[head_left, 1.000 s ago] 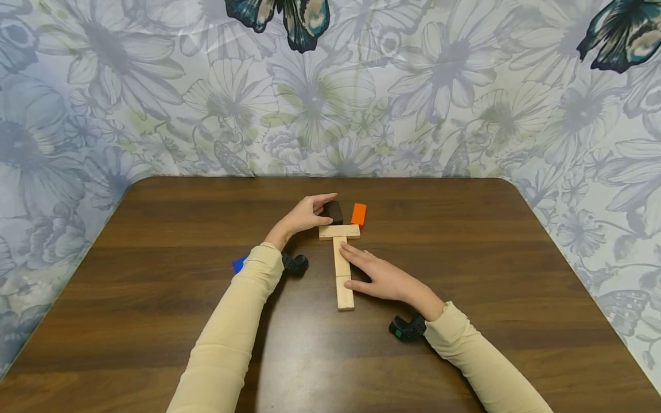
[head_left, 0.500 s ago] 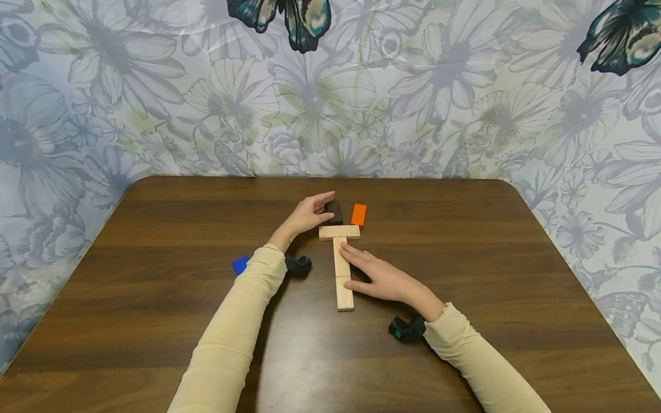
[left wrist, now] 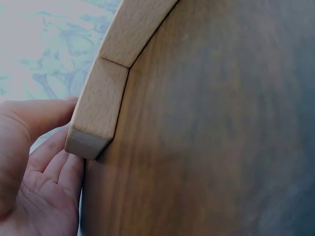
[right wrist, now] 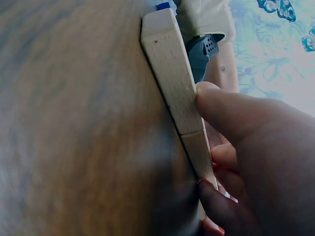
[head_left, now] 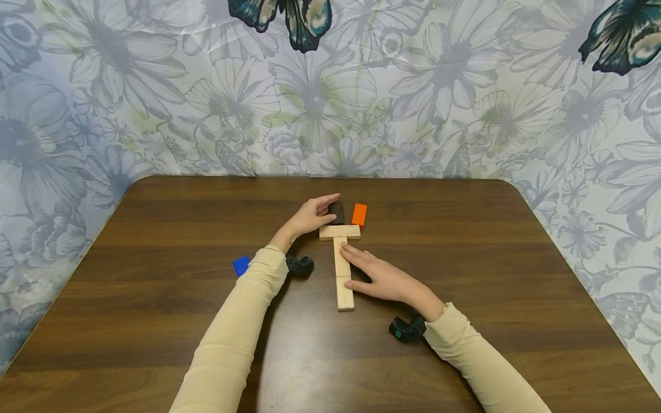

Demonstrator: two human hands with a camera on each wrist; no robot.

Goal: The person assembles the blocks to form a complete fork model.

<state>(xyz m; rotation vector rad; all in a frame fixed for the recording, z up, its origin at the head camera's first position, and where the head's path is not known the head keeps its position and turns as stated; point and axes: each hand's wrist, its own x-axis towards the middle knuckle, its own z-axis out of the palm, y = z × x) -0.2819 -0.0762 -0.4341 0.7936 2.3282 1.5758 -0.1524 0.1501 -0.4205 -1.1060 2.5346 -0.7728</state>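
Pale wooden blocks form a T on the table: a crosspiece (head_left: 339,232) at the far end and a stem of two blocks (head_left: 345,295) running towards me. Behind the crosspiece stands a dark block (head_left: 338,213). My left hand (head_left: 308,216) holds the dark block's left end, thumb in front and fingers behind. In the left wrist view the wooden blocks (left wrist: 98,103) hide its thumb tip and the dark block does not show. My right hand (head_left: 383,276) rests along the stem's right side with straight, spread fingers, its thumb (right wrist: 211,93) against the nearer block.
An orange block (head_left: 359,214) lies right of the dark one, just behind the crosspiece. Partly covered by the left sleeve is a blue block (head_left: 241,265). Black wrist devices (head_left: 407,328) sit at both wrists. A flowered wall (head_left: 330,115) meets the table's far edge.
My left thumb has slid slightly up and right along the dark block, and the left forearm has shifted a little right, baring more of the blue block. The right hand stays put.
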